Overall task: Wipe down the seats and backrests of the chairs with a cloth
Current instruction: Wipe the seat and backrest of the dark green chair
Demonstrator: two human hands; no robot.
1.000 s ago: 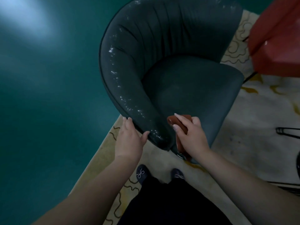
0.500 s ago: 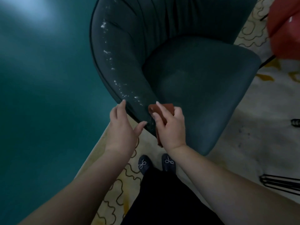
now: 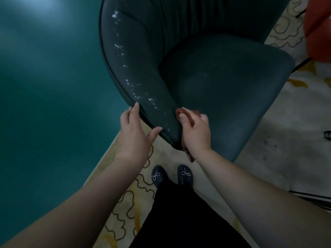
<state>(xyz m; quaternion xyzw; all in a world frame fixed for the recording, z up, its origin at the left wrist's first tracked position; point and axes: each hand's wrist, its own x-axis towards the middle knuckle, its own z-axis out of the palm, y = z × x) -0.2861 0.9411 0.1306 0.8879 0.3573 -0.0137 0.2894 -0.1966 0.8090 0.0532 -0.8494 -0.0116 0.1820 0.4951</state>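
Right hand (image 3: 196,135) grips the cloth (image 3: 188,113) against the chair (image 3: 223,83) arm's inner end; seat lies ahead-right; left hand (image 3: 133,133), spread, braces the outer edge.

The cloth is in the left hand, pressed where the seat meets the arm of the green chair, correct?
Not quite. The head view shows the right hand holding the reddish-brown cloth there. The left hand holds nothing and rests on the outer edge of the green chair.

Left hand (image 3: 133,135) outside chair (image 3: 223,86) armrest; right hand (image 3: 196,133) with cloth (image 3: 179,112) inside it
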